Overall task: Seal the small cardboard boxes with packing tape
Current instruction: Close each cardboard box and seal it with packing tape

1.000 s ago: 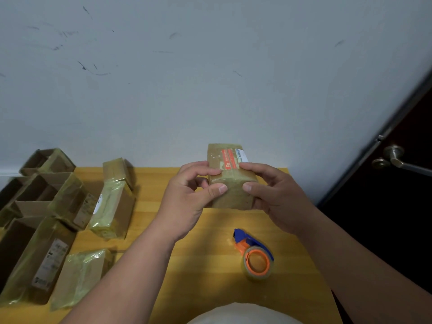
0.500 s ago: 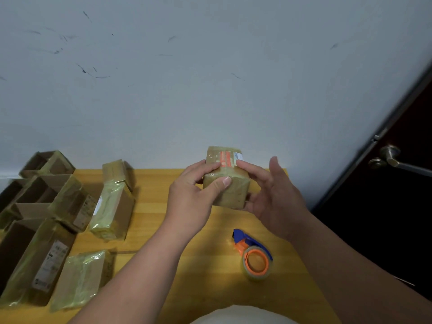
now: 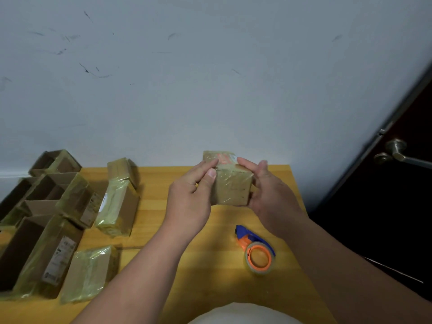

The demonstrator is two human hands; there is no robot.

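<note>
Fingers (image 3: 211,165) of both hands hold box (image 3: 231,188), long axis pointing away.

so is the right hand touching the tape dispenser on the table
Apart. The head view shows the right hand up on the small taped box, with bare yellow table showing between it and the tape dispenser lying nearer the person.

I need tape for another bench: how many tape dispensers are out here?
1: a blue-and-orange tape dispenser holding a clear roll lies on the yellow wooden table, near the right forearm. Others could sit out of frame.
</note>
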